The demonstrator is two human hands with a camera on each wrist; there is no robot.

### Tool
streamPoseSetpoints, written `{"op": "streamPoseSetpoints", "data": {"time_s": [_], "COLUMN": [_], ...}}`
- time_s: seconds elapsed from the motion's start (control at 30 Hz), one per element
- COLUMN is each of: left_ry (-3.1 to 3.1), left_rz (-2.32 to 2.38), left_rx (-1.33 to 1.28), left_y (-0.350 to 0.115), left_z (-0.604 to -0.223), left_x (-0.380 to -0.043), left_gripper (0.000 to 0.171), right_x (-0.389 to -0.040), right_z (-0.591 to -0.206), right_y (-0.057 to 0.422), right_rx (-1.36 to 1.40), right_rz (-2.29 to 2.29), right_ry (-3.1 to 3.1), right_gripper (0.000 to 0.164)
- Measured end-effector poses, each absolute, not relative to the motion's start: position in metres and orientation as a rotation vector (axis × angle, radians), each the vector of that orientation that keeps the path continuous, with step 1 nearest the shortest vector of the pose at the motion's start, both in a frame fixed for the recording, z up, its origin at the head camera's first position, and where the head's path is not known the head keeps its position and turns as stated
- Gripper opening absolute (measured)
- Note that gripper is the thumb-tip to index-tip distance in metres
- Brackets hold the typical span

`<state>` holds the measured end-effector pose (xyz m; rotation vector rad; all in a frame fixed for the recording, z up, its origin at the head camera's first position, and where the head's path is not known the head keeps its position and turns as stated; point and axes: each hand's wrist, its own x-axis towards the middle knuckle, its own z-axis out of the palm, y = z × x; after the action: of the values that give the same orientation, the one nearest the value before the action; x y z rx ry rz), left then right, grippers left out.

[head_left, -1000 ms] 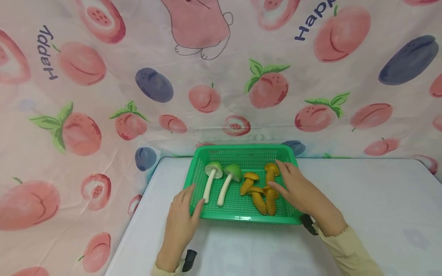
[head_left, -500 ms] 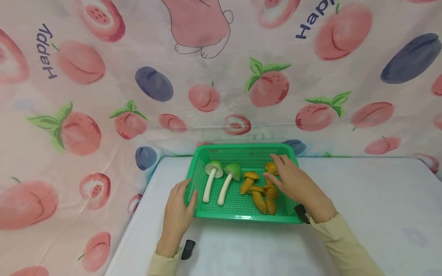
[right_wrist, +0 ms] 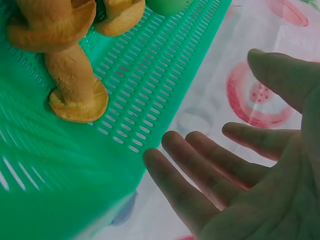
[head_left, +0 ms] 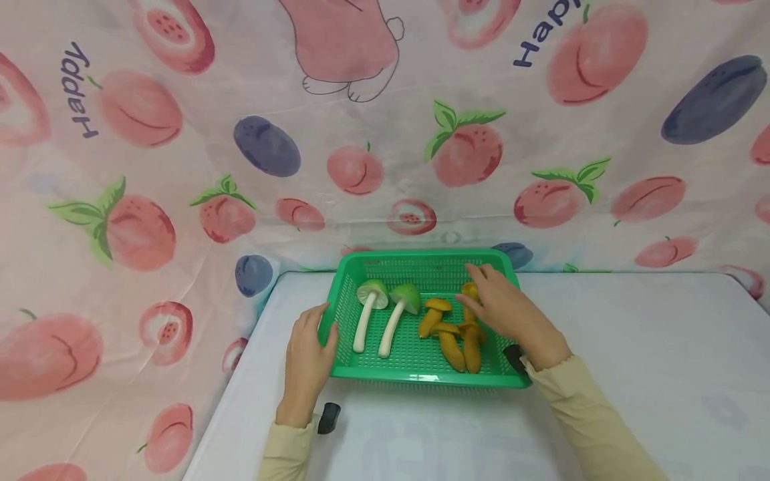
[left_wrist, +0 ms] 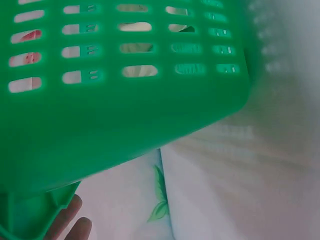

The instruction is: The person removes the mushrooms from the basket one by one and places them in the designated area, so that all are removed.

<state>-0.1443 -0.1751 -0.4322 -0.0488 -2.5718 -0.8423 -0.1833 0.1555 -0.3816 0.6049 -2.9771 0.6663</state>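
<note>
A green plastic basket (head_left: 421, 379) with slotted sides stands on the white table. Inside it on the left lie two mushrooms with green caps and long white stems, a left one (head_left: 362, 327) and a right one (head_left: 392, 329). Several brown-yellow mushrooms (head_left: 450, 347) lie together on the right. My left hand (head_left: 307, 357) is at the basket's left rim, its fingers along the outside and thumb near the edge. Over the right part of the basket is my right hand (head_left: 505, 310), fingers extended and spread; its palm (right_wrist: 280, 210) holds nothing in the right wrist view.
The white table (head_left: 650, 361) extends on both sides and in front of the basket. A fruit-patterned cloth (head_left: 373, 120) hangs right behind the basket and along the left. Dark straps (head_left: 329, 418) sit at the wrists.
My left hand has drawn back slightly from over the basket to its left rim. My right hand has shifted left and slightly away from me, over the brown-yellow mushrooms. The mushrooms stay put.
</note>
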Motion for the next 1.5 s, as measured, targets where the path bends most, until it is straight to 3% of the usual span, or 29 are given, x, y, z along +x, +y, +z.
{"op": "streamPoseSetpoints", "data": {"time_s": [0.47, 0.9, 1.5], "left_ry": [-2.577, -2.529, -2.549], "left_rz": [-0.966, -1.215, -1.211], "left_rx": [0.023, 0.109, 0.118], "left_y": [-0.177, -0.175, -0.177], "left_z": [-0.434, -0.445, -0.446], "left_x": [-0.153, -0.157, -0.156], "left_gripper": [0.036, 0.040, 0.045], "right_x": [-0.201, -0.219, -0.233], "right_z": [-0.393, -0.404, -0.414], "right_y": [0.144, 0.148, 0.138], "right_rx": [0.622, 0.366, 0.203], "right_rz": [0.661, 0.806, 0.717], "right_ry": [-3.026, -3.175, -3.300], "right_gripper": [0.060, 0.066, 0.066]}}
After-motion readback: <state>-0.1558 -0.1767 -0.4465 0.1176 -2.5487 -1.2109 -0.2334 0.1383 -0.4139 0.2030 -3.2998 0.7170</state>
